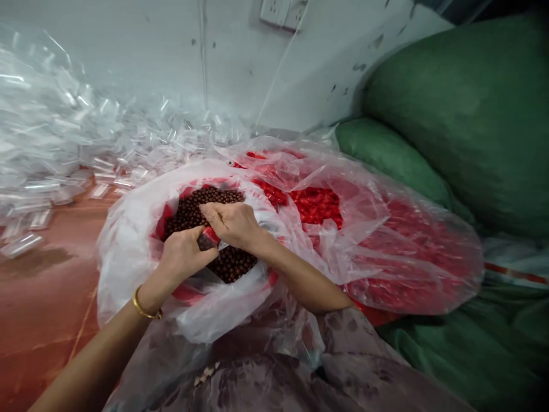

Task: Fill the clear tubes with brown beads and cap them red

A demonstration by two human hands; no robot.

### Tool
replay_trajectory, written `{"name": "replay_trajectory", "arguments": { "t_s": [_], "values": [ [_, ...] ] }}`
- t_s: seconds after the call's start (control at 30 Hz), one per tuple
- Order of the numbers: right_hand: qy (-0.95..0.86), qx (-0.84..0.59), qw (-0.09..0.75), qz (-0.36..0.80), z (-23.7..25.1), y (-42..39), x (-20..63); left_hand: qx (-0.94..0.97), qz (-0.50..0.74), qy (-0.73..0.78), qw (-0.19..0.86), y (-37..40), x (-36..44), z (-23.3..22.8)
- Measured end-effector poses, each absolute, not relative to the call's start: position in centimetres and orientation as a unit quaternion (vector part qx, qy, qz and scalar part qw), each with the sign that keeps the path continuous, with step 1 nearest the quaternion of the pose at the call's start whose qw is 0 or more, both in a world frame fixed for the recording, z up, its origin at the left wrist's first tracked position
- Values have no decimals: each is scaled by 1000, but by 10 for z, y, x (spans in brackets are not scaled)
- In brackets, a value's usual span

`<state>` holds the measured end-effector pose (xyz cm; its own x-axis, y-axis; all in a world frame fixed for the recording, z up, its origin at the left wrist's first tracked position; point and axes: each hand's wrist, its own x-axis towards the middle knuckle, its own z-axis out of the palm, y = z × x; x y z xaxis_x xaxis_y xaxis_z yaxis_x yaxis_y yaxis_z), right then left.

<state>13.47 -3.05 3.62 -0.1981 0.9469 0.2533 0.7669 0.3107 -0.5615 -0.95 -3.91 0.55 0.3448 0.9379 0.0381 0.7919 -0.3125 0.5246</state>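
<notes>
A small clear plastic container with a red part (pixel 209 236) is pinched in my left hand (pixel 184 252), between thumb and fingers. Right against it, my right hand (pixel 235 223) is closed, thumb pressed to the curled fingers; what it grips is hidden. Both hands are over a mass of small round dark brown beads (pixel 234 263). The beads lie inside a white plastic bag (pixel 128 246) whose mouth is rolled open, with red showing around the inner rim.
A translucent bag of red plastic pieces (pixel 317 206) lies to the right. Many clear plastic containers (pixel 98 143) are heaped at the left on the reddish floor (pixel 51 303). Large green sacks (pixel 463 114) stand at the right. Behind is a pale wall (pixel 171 51) with sockets (pixel 283 11).
</notes>
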Motion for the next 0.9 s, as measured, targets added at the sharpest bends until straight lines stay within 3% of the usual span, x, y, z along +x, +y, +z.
{"name": "replay_trajectory", "arguments": {
  "t_s": [0.1, 0.23, 0.4, 0.63, 0.77, 0.9],
  "values": [
    [-706, -481, 385, 348, 21, -22, 121, 808, 159, 529, 206, -41, -10, 4],
    [-641, -389, 369, 549, 8, -16, 109, 822, 145, 511, 203, -43, -10, 1],
    [-700, -393, 328, 498, 6, -19, 116, 827, 140, 511, 185, -42, -10, -3],
    [-544, -360, 420, 631, 22, -27, 107, 809, 300, 453, 226, -46, -13, -8],
    [-503, -369, 475, 621, 29, -20, 103, 760, 394, 466, 224, -59, -24, -2],
    [-513, -441, 454, 580, 28, -11, 114, 722, 418, 533, 140, -88, -82, -2]
  ]
}}
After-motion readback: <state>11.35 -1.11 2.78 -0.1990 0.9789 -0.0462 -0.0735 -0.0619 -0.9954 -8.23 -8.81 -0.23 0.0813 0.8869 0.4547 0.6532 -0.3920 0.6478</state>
